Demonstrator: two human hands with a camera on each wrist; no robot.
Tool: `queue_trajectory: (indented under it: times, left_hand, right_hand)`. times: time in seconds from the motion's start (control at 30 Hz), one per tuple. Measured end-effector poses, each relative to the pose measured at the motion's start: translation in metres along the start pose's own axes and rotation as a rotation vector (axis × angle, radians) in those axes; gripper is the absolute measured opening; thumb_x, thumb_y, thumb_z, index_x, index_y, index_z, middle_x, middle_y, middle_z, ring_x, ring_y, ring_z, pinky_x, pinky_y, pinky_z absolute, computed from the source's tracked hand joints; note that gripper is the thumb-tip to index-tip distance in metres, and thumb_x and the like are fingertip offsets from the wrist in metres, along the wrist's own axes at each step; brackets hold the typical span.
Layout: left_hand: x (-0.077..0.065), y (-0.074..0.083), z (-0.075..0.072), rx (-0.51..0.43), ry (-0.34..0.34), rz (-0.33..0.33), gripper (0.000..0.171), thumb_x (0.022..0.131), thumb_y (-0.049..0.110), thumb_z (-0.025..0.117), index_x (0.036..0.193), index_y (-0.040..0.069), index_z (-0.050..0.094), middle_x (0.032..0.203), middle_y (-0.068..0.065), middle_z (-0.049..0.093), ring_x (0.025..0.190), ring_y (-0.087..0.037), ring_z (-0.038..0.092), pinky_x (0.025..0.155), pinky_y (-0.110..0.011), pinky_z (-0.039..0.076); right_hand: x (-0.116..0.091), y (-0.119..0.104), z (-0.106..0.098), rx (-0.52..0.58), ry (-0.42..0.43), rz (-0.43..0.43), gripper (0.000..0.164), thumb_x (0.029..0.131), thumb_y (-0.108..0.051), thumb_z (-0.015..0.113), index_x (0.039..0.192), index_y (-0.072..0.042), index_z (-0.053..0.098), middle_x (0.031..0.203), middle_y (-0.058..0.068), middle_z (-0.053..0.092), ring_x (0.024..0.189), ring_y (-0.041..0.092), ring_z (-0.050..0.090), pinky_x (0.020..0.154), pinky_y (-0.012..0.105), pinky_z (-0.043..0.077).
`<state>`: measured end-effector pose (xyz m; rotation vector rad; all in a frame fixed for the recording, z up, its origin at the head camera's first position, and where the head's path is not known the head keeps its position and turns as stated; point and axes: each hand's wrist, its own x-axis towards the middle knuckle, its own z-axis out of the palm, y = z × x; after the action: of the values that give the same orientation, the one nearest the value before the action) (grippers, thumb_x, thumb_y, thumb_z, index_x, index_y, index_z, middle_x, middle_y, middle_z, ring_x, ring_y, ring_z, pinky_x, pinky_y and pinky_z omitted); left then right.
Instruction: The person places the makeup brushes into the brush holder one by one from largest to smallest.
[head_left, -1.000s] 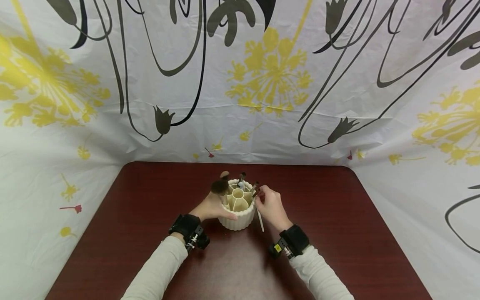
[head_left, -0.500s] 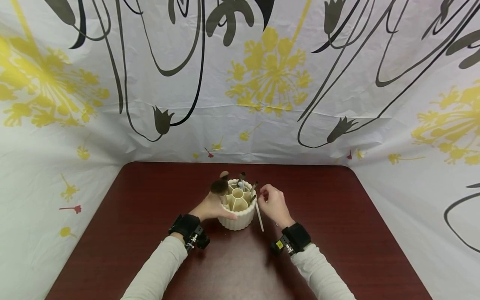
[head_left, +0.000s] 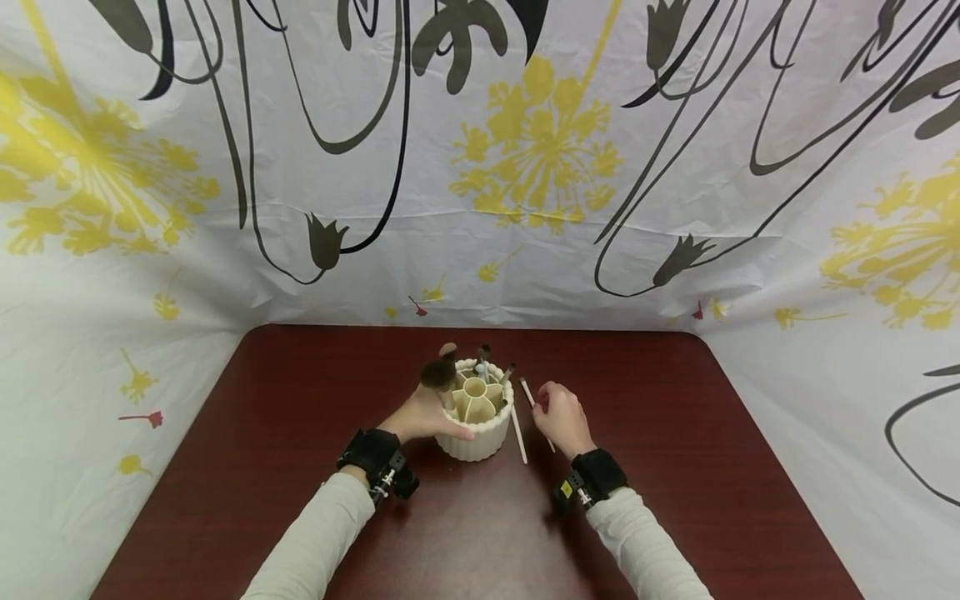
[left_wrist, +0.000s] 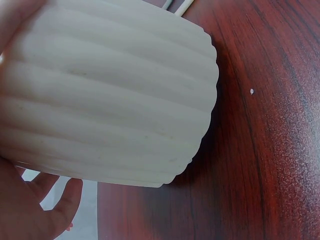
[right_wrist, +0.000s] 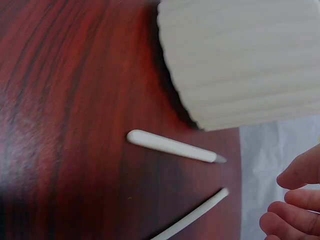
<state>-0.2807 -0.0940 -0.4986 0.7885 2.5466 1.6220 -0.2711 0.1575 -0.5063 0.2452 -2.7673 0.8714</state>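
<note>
My left hand (head_left: 429, 415) grips the cream ribbed brush holder (head_left: 472, 440), thumb over the near rim and fingers around its left side. Fluffy brown makeup brushes (head_left: 438, 373) stand in its left compartment; smaller dark-tipped brushes (head_left: 483, 353) stand at the back and right. On the table just right of the holder lies a thin white-handled brush (right_wrist: 172, 146) with a grey end. A second slim pale brush (right_wrist: 194, 216) lies farther right, beside my right hand (head_left: 566, 419). In the right wrist view, the loosely bent right fingers (right_wrist: 290, 220) hold nothing and are apart from both brushes.
The dark red wooden table (head_left: 315, 383) has rounded far corners. A white cloth (head_left: 540, 275) with yellow and grey flowers hangs behind and along both sides. A small white speck (left_wrist: 252, 91) lies near the holder.
My right hand has left the brushes at the holder's right rim and moved right and nearer. A second slim brush now lies beside the first. My left hand and the holder stay in place.
</note>
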Motion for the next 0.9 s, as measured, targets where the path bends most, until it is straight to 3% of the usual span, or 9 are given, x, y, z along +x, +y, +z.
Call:
queue_trajectory:
  times: [0.1, 0.23, 0.33, 0.47, 0.53, 0.63, 0.9]
  left_hand:
    - [-0.002, 0.012, -0.003, -0.016, -0.004, 0.037, 0.135, 0.047, 0.014, 0.090, 0.144, 0.024, -0.003, 0.119, -0.014, 0.048, 0.111, -0.023, 0.046, 0.102, -0.042, 0.028]
    - [-0.006, 0.034, -0.009, -0.015, -0.022, 0.010, 0.131, 0.049, 0.009, 0.089, 0.144, 0.016, -0.001, 0.111, -0.017, 0.052, 0.106, -0.025, 0.048, 0.097, -0.039, 0.034]
    - [-0.004, 0.026, -0.007, 0.006, -0.021, -0.028, 0.134, 0.048, 0.013, 0.090, 0.144, 0.021, -0.003, 0.112, -0.012, 0.055, 0.105, -0.020, 0.050, 0.095, -0.036, 0.036]
    - [-0.004, 0.023, -0.006, -0.013, -0.016, -0.002, 0.134, 0.048, 0.012, 0.090, 0.144, 0.020, -0.003, 0.114, -0.014, 0.053, 0.107, -0.022, 0.049, 0.098, -0.039, 0.033]
    - [-0.006, 0.033, -0.009, -0.028, -0.026, 0.007, 0.131, 0.050, 0.009, 0.089, 0.145, 0.015, -0.002, 0.114, -0.017, 0.051, 0.109, -0.026, 0.047, 0.100, -0.041, 0.031]
    - [-0.007, 0.039, -0.010, -0.012, -0.039, -0.008, 0.130, 0.051, 0.010, 0.088, 0.145, 0.015, -0.002, 0.115, -0.018, 0.051, 0.110, -0.026, 0.046, 0.101, -0.040, 0.030]
    - [-0.008, 0.040, -0.010, -0.007, -0.041, -0.011, 0.131, 0.052, 0.009, 0.088, 0.145, 0.015, -0.004, 0.121, -0.019, 0.049, 0.115, -0.026, 0.046, 0.102, -0.039, 0.029]
  right_hand:
    - [-0.001, 0.006, 0.002, -0.016, -0.012, 0.011, 0.022, 0.078, -0.006, 0.062, 0.099, 0.003, 0.061, 0.091, 0.016, 0.061, 0.064, 0.018, 0.053, 0.057, 0.032, 0.043]
    - [-0.002, 0.012, 0.004, -0.031, -0.024, 0.026, 0.022, 0.079, -0.007, 0.062, 0.099, 0.002, 0.061, 0.091, 0.016, 0.061, 0.062, 0.017, 0.052, 0.055, 0.031, 0.042]
    - [-0.003, 0.015, 0.005, -0.050, -0.036, 0.042, 0.023, 0.080, -0.008, 0.062, 0.100, 0.002, 0.061, 0.091, 0.015, 0.060, 0.060, 0.016, 0.050, 0.053, 0.030, 0.041]
    - [-0.004, 0.019, 0.006, -0.065, -0.047, 0.051, 0.024, 0.079, -0.008, 0.062, 0.100, 0.002, 0.061, 0.089, 0.015, 0.060, 0.057, 0.015, 0.048, 0.050, 0.028, 0.039]
    - [-0.005, 0.020, 0.007, -0.073, -0.054, 0.056, 0.024, 0.079, -0.008, 0.062, 0.100, 0.002, 0.061, 0.088, 0.015, 0.060, 0.057, 0.015, 0.047, 0.050, 0.028, 0.038]
    - [-0.006, 0.021, 0.008, -0.088, -0.064, 0.066, 0.025, 0.079, -0.009, 0.063, 0.101, 0.002, 0.061, 0.088, 0.015, 0.060, 0.059, 0.016, 0.050, 0.052, 0.030, 0.041]
    - [-0.010, 0.021, 0.011, -0.096, -0.130, 0.084, 0.024, 0.079, -0.009, 0.064, 0.099, 0.003, 0.061, 0.086, 0.014, 0.057, 0.067, 0.022, 0.056, 0.056, 0.035, 0.045]
